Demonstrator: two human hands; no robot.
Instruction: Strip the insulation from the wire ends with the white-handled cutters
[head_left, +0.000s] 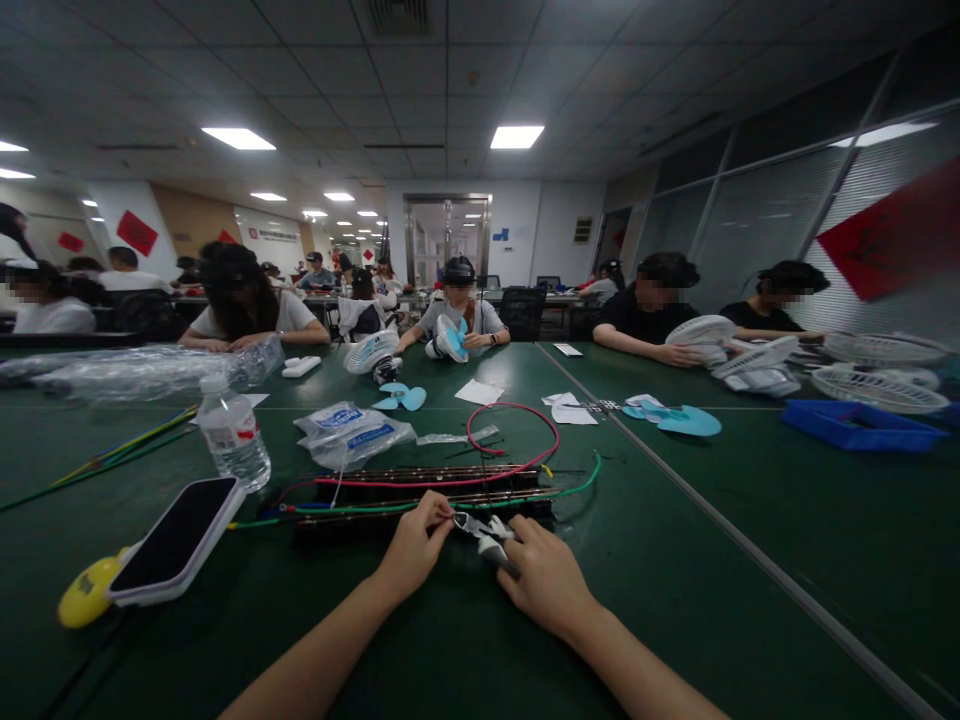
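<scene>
My right hand [545, 575] is wrapped round a pair of pliers [491, 545] with white and grey handles, the jaws pointing left. At the jaw tips my left hand [412, 545] is closed in a pinch; what lies between its fingers is too small to make out. Just beyond both hands lies a black rail assembly [352, 525] with metal rods along it. A green wire [581, 487] and a red wire [431, 482] run along the assembly, and the red one loops up behind it. Thin black strands stand up near the pliers.
On the left are a phone [180, 540] propped on a yellow object [88, 595], a water bottle [234, 440] and plastic bags [352, 435]. Across the green table [675, 600], several people handle fan parts. Blue fan blades [686, 420] and a blue tray [862, 425] lie to the right.
</scene>
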